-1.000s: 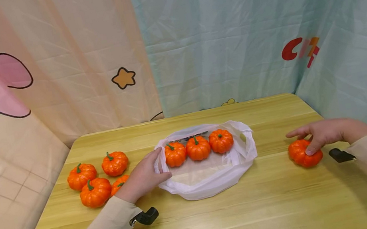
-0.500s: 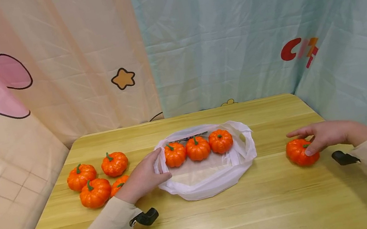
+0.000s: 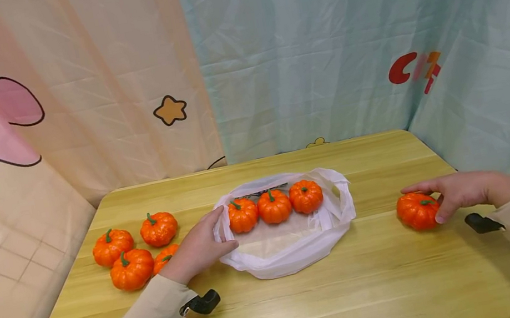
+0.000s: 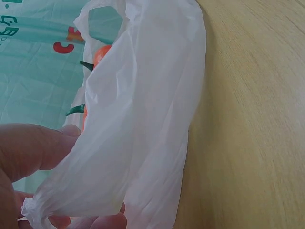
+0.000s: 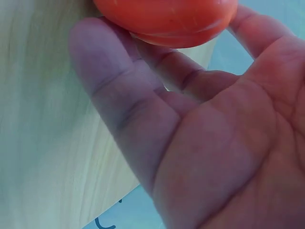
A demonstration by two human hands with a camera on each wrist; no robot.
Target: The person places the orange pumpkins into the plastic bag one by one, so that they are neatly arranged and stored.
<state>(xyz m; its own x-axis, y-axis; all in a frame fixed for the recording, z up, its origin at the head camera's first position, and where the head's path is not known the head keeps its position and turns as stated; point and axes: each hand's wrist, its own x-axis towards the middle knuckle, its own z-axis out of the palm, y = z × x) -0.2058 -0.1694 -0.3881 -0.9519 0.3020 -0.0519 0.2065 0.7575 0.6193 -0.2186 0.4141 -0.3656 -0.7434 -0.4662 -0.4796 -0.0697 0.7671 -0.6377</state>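
My left hand (image 3: 201,247) holds the left side of a white plastic bag (image 3: 292,262), thumb inside the opening, fingers outside. In the left wrist view the bag (image 4: 124,119) hides most of the fingers. Three small orange pumpkins with green stems, the middle one (image 3: 274,207) among them, sit in a row inside the bag. On the table's right, my right hand (image 3: 468,191) grips another pumpkin (image 3: 416,212) from its right side, thumb in front and index finger behind. In the right wrist view, only the lower part of that pumpkin (image 5: 176,21) shows beyond the thumb and fingers.
Several more pumpkins cluster left of the bag, one of them (image 3: 133,269) nearest the front and another partly behind my left wrist. The wooden table (image 3: 320,305) ends at printed curtains (image 3: 309,60) at the back and sides.
My right hand has shifted slightly right and its index finger has lowered behind the pumpkin. That pumpkin has turned and moved a little left. My left hand and the bag have stayed put.
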